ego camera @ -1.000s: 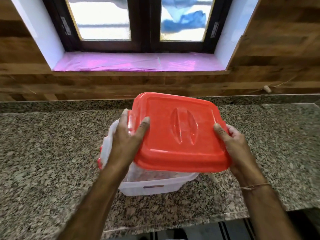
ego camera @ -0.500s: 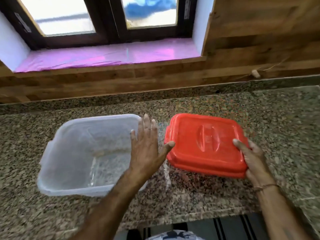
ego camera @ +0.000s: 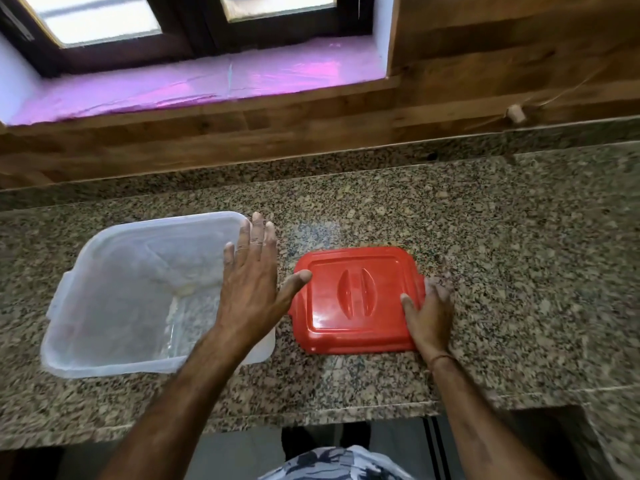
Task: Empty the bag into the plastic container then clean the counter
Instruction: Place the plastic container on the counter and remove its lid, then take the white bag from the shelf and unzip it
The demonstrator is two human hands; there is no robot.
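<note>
Lid off, box open, no bag yet

We see the plastic container [ego camera: 104,289] sitting open on the worktop [ego camera: 485,254], so things can be tipped in. The red lid [ego camera: 353,299] lies flat just beside it, out of the way. Our right hand [ego camera: 429,310] holds the lid by its right edge, thumb on top. Our left hand [ego camera: 249,282] is flat with straight fingers over the container's right side and holds nothing. Its thumb reaches toward the lid, but we cannot tell if it touches. The container looks nearly empty, and the bag is not in sight. Behind are a wooden wall [ego camera: 485,64] and a pink window sill [ego camera: 207,81]. We think the lid may get in the way of wiping later.
</note>
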